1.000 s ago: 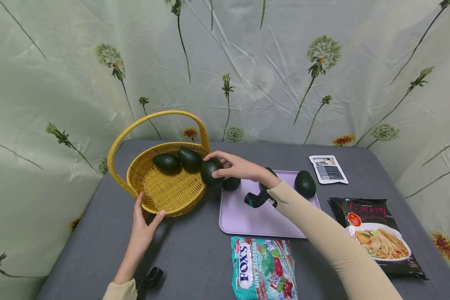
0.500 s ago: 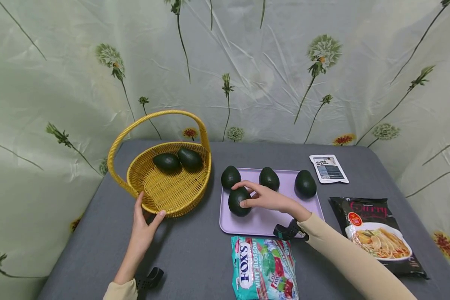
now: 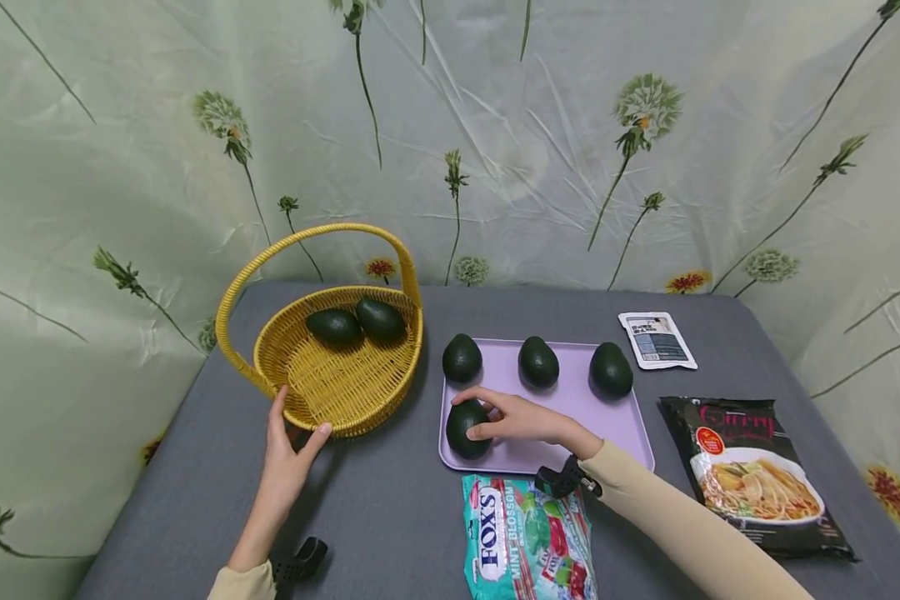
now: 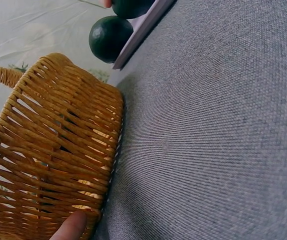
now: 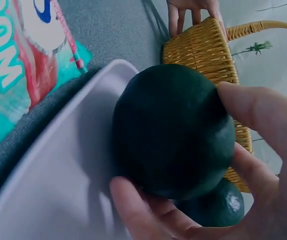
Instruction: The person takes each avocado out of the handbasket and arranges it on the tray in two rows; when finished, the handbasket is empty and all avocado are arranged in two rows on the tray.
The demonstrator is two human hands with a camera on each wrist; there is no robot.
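Observation:
My left hand (image 3: pixel 285 462) holds the near rim of a yellow wicker basket (image 3: pixel 337 387), thumb and fingers spread around its edge. Two dark green avocados, one on the left (image 3: pixel 333 327) and one on the right (image 3: pixel 381 320), lie at the back inside it. At the front left corner of a lilac tray (image 3: pixel 570 429), my right hand (image 3: pixel 521 418) grips another avocado (image 5: pixel 173 130), fingers and thumb around its sides. Whether its underside touches the tray is hidden. Three more avocados line the tray's back: left (image 3: pixel 462 358), middle (image 3: pixel 538 363) and right (image 3: pixel 611 370).
A teal bag of Fox's sweets (image 3: pixel 527 537) lies just in front of the tray. To the right are a black noodle packet (image 3: pixel 757 475) and a small white pouch (image 3: pixel 657 340). A floral curtain (image 3: pixel 450 125) hangs behind the grey table (image 3: pixel 390 517).
Carrying the avocado, my right hand has moved from the basket's right rim to the right and towards me, down to the tray's front left corner. My left hand stays on the basket.

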